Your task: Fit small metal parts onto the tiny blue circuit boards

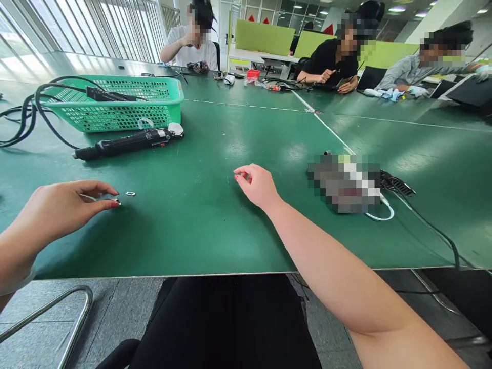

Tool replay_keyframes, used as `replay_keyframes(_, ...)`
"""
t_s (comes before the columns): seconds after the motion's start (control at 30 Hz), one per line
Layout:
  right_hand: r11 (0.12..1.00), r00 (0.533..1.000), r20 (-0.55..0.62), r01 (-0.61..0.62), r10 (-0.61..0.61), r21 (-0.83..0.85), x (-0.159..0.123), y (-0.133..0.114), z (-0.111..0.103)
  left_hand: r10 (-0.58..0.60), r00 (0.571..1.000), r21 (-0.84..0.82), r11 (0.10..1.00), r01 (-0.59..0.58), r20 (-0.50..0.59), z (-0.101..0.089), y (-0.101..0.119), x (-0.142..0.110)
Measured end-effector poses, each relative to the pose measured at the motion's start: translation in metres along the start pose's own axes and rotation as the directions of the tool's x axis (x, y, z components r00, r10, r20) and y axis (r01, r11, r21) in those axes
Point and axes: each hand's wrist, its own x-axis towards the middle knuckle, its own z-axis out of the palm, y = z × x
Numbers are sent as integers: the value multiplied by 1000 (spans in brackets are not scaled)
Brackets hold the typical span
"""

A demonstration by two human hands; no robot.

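On the left, my left hand [73, 207] is closed, thumb and fingers pinching a small metal piece [117, 202]; most of it is hidden behind the fingertips. Just beyond those fingertips a tiny silver rectangular part [130, 193] lies flat on the green tabletop. My right hand [257, 185] hovers over the middle of the table with its fingers curled in and the thumb close to the index finger. Whether anything tiny sits in that pinch I cannot make out. Behind the left hand rests a black electric screwdriver [126, 143], lying on its side.
A green mesh basket [123, 110] with black cables [31, 110] stands at the back left. To the right lies a blurred device [344, 183] with a white cable [384, 215]. Several people sit across the table. The table's front edge [230, 274] runs above my lap.
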Motion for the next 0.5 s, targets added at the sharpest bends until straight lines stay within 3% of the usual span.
replay_keyframes(0.07,1000,1000,6,-2,2,1,0,0,0,-35,999,-61,998,35,1,1,-1,1)
replay_keyframes(0.13,1000,1000,15,-14,14,1,0,0,1,-71,996,-236,968,82,51,3,-1,1)
replay_keyframes(0.27,1000,999,34,-30,30,-4,0,1,2,-105,989,-681,717,148,105,12,-1,4)
replay_keyframes(0.33,1000,999,41,-22,22,-4,0,1,3,-77,993,-728,675,122,95,21,4,6)
replay_keyframes(0.4,1000,999,47,-16,16,-2,0,1,4,-13,997,-694,717,64,79,33,17,8)
replay_keyframes(0.5,1000,998,53,-13,14,-8,0,-1,4,133,990,-630,773,-78,40,52,57,8)
